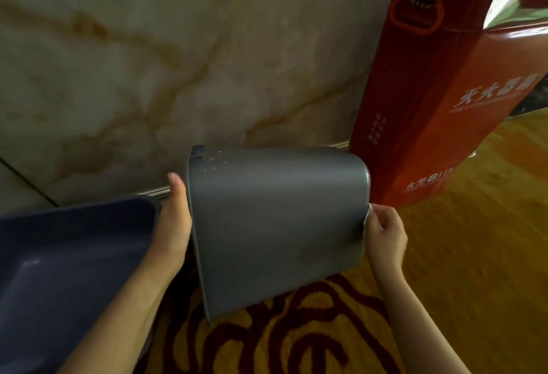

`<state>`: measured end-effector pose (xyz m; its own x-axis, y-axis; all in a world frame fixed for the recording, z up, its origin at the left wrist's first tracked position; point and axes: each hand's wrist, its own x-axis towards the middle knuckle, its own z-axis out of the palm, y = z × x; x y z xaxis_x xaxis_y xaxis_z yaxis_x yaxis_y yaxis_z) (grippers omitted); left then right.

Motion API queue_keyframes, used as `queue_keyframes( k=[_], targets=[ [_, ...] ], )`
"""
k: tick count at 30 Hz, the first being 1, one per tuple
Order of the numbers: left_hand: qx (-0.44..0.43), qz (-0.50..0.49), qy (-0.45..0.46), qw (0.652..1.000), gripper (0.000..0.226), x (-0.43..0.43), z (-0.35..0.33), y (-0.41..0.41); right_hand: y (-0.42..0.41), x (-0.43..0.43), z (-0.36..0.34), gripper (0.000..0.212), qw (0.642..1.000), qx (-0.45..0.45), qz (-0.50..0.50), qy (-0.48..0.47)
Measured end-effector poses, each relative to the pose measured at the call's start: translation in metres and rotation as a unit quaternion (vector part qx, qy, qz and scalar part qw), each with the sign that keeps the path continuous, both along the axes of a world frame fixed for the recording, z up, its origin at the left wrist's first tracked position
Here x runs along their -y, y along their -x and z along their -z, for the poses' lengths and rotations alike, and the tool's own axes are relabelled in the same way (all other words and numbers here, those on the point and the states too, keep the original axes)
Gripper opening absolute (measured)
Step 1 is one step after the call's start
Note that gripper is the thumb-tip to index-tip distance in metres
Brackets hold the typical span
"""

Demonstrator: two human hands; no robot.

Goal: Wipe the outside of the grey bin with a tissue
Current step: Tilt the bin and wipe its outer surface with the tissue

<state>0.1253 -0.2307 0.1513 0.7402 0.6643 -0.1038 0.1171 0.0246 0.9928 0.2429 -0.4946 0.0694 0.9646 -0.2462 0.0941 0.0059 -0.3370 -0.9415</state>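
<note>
Head view, looking down at the floor by a marbled wall (178, 62). I see the grey bin (275, 219) tipped on its side and held up off the patterned carpet (296, 338), rim to the left, base to the right, one broad flat side facing the camera. A scatter of pale specks shows on that side near the upper rim.

Left hand (175, 225): at the rim end, thumb pointing up along the outside edge of the rim. The other fingers are hidden behind or inside the bin, so I read this as a grip on the rim, though I cannot tell exactly how the fingers sit.

Right hand (384, 234): at the base end, fingers curled and bunched together against the bin's right edge. A thin sliver of white, the tissue (367, 213), shows between the fingertips and the bin wall, pinched there and touching the edge. Most of it is hidden by the hand.

Dark blue tub (74, 261): lower left, open side facing the camera, just beside the left forearm.

Red box (439, 107): with white lettering and a red loop handle, stands on the carpet just right of and behind the bin, against the wall.
</note>
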Motion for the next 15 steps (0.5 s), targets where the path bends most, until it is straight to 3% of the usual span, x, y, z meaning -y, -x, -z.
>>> queue_keyframes(
  k=[4,7,9,12,15],
  targets=[
    [-0.005,0.018,0.026,1.0,0.047,-0.013,-0.027,-0.022,0.004,0.003,-0.01,0.01,1.0,0.005,0.022,0.014],
    [-0.023,0.013,0.058,0.998,0.041,-0.017,-0.03,-0.025,-0.002,-0.008,-0.043,0.013,0.983,0.161,0.069,0.059],
    [-0.024,0.01,0.09,0.996,0.04,-0.016,-0.029,-0.022,-0.01,-0.022,-0.062,0.013,0.969,0.224,0.025,0.102],
    [-0.026,0.006,0.126,0.992,0.035,-0.013,-0.032,-0.02,-0.016,-0.033,-0.064,0.015,0.973,0.185,-0.022,0.132],
    [-0.024,0.015,0.15,0.988,0.032,-0.012,-0.033,-0.02,-0.012,-0.02,-0.051,0.018,0.987,0.114,0.038,0.108]
  ],
)
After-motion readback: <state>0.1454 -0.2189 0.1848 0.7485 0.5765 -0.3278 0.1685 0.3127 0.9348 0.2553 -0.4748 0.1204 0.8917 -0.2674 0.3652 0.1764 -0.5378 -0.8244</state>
